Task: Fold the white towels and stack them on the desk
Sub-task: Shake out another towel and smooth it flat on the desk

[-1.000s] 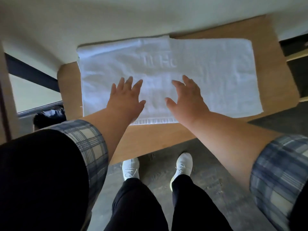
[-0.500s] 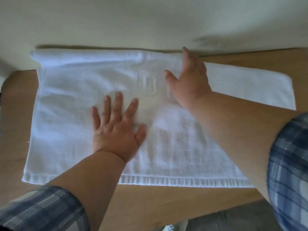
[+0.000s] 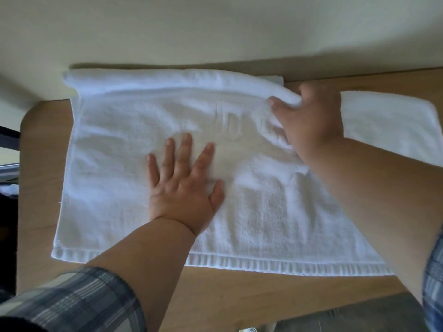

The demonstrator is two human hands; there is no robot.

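White towel (image 3: 115, 168) spread on the wooden desk (image 3: 239, 300) against the wall (image 3: 215, 27), left hand (image 3: 184, 188) flat on its middle with fingers spread, right hand (image 3: 311, 121) pinching the raised far edge.

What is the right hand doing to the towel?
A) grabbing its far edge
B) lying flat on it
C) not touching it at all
A: the right hand curls its fingers round the bunched far edge of the towel, while the left hand lies flat on the middle.
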